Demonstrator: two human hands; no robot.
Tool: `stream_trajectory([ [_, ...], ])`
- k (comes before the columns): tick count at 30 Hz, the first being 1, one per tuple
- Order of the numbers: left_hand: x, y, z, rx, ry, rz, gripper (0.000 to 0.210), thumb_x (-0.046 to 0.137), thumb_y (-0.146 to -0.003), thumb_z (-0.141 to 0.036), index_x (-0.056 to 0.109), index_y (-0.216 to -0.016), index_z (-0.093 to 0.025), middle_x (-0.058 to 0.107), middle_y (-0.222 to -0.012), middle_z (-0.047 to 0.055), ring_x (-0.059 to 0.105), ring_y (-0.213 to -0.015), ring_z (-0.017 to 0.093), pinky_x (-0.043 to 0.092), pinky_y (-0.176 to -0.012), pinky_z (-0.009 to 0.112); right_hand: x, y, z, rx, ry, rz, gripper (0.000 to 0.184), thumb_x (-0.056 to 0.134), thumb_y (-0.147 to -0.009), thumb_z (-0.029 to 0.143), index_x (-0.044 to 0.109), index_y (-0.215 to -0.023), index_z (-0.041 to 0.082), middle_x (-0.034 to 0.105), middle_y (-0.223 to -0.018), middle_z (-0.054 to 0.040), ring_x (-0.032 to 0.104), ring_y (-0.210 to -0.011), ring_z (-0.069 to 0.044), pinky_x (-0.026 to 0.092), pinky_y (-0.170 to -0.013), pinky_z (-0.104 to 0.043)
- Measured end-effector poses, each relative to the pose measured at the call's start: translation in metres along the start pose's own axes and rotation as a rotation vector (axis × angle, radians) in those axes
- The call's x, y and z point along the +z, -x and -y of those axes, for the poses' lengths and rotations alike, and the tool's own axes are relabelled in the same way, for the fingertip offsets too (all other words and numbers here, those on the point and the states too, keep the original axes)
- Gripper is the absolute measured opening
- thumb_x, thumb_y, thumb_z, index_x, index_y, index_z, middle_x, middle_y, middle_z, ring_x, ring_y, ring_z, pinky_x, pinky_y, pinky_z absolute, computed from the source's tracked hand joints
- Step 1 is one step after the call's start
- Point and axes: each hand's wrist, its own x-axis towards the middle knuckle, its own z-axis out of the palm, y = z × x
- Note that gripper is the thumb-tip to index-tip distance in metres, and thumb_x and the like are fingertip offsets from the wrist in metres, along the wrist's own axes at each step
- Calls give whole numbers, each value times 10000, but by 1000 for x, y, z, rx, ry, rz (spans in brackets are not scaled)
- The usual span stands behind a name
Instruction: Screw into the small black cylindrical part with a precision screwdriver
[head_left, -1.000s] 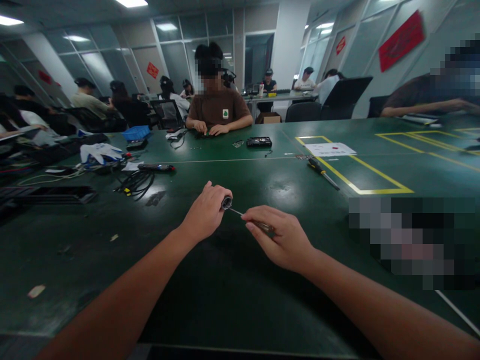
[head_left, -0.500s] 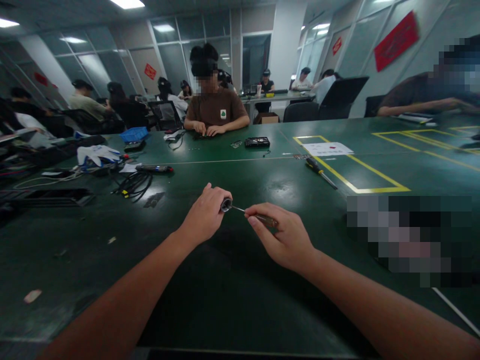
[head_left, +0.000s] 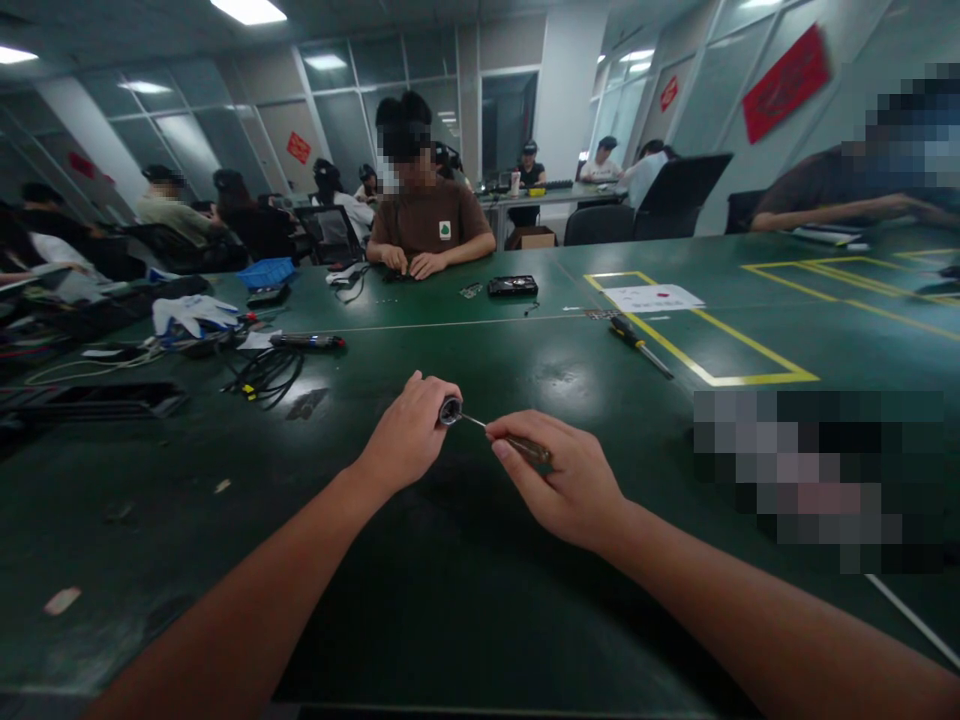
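Observation:
My left hand [head_left: 409, 430] is wrapped round a dark cylindrical object [head_left: 450, 410] whose round, silver-rimmed open end faces right. Most of its body is hidden in the palm, so its exact kind does not show. A screwdriver [head_left: 529, 449] with a brownish, see-through handle lies in the grip of my right hand [head_left: 562, 475]. Its thin metal shaft points left, with the tip at the rim of the round opening; whether it touches inside cannot be made out. Both hands are held above the green table [head_left: 420, 600].
A yellow-black screwdriver [head_left: 641, 346] lies right, near a white sheet [head_left: 652, 297] and yellow tape. Left are a black cable [head_left: 266, 375], a dark pen-shaped tool [head_left: 307, 341], white gloves [head_left: 195, 315] and a blue basket [head_left: 266, 272]. A person [head_left: 431, 220] sits opposite, beside a black device [head_left: 513, 286].
Both hands keep nearly the same pose, with the screwdriver still at the cylinder's open end. The whole view has shifted very slightly.

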Motion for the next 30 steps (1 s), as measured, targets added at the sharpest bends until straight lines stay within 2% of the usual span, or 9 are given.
stream_trajectory([
  [4, 2, 0, 0, -11, 17, 13, 172, 504, -934, -75, 519, -1039, -211, 620, -995, 13, 618, -966, 192, 326, -1223, 578, -2, 0, 2, -2, -16, -48, 142, 571, -987, 204, 685, -1070, 197, 764, -984, -56, 732, -883, -180, 563, -809, -294],
  [23, 0, 0, 0, 26, 45, 72, 165, 496, -935, -86, 532, -1034, -212, 635, -991, 11, 629, -977, 191, 316, -1236, 594, -3, -3, 0, 24, -31, -8, 152, 571, -995, 209, 688, -1090, 202, 765, -988, -50, 732, -871, -174, 561, -808, -291],
  [30, 1, 1, 1, 3, 52, 60, 161, 521, -931, -97, 535, -1043, -212, 630, -992, 16, 630, -972, 196, 340, -1222, 585, -6, -1, 3, 31, -53, -11, 134, 583, -988, 220, 694, -1064, 214, 770, -985, -46, 737, -869, -182, 573, -807, -305],
])
